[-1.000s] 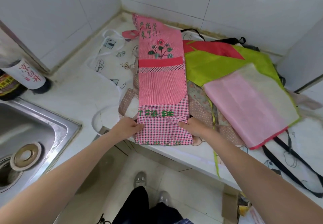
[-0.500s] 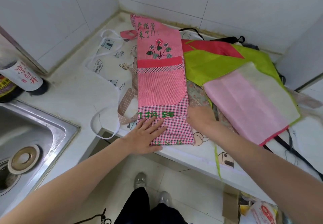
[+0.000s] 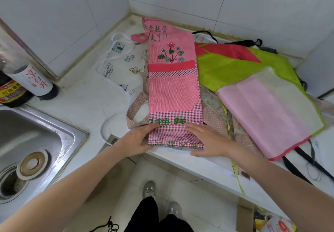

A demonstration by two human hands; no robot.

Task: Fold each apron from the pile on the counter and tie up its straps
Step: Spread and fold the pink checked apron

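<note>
I see the pink apron [image 3: 172, 87] lying in a long folded strip on the white counter [image 3: 81, 101], on top of the apron pile [image 3: 253, 90]. My left hand [image 3: 134, 142] grabs its near left corner. My right hand [image 3: 207, 139] lies flat on its near right edge, fingers straight.

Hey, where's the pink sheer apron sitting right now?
In the head view the pink sheer apron lies right of the long pink checked apron, on top of the lime green apron, near the counter's front edge.
</note>
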